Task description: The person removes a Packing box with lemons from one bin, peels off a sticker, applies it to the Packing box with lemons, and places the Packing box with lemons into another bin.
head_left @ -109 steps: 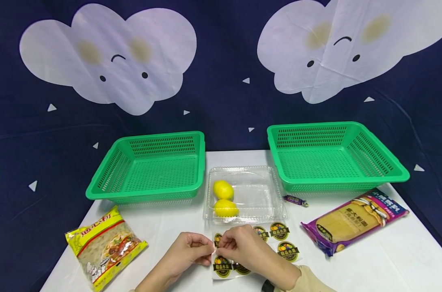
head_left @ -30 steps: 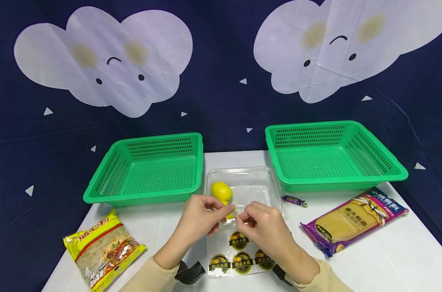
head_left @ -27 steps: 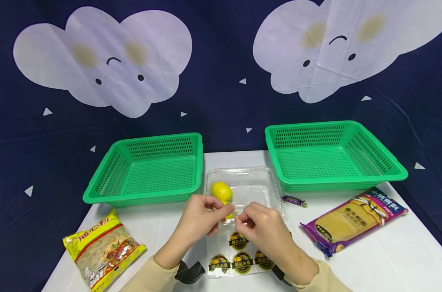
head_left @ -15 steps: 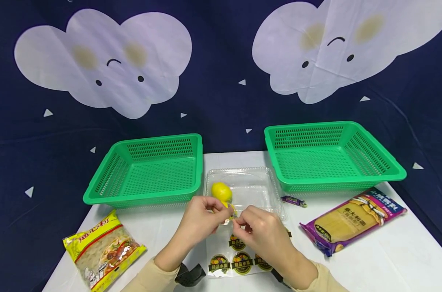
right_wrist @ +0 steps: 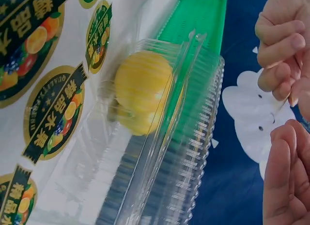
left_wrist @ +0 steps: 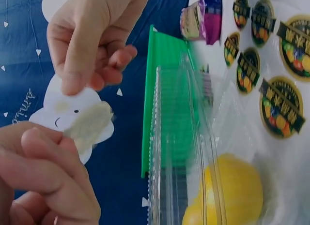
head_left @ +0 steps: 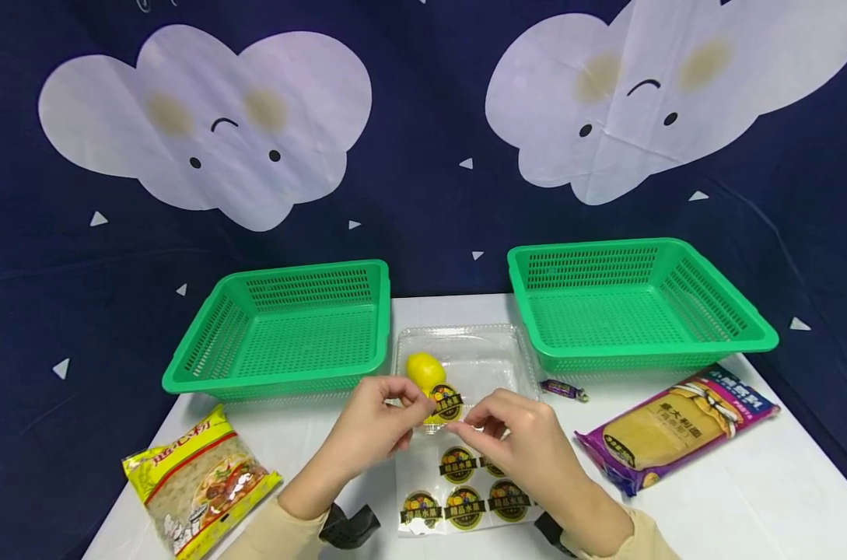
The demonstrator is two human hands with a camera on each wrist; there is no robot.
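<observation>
L hand [head_left: 381, 418] pinching sticker [head_left: 449, 401] over clear box [head_left: 489, 373], R hand [head_left: 524, 428] close by

Head: L hand is pinching sticker btwn thumb & fingers, above near-L part of clear box. R hand is hovering just beside, thumb & index narrow; can't tell if gripping anything. Clear box is sitting mid far edge of tbl [head_left: 738, 498], holding lemons [head_left: 425, 371] on its L side, btwn L green basket [head_left: 290, 382] (far-L corner) & R green basket [head_left: 647, 348] (far-R corner). Sticker sheet [head_left: 423, 459] is lying toward near edge. Noodle bag [head_left: 202, 486] is lying by L edge, pasta pack [head_left: 678, 428] by R edge, sm. candy [head_left: 563, 390] next to R green basket.

L wrist: L hand is holding sticker, pale side showing, blurry; R thumb is pointing down near it.

R wrist: hands are facing each other, fingertips close; 2 lemons are showing thru clear box.
</observation>
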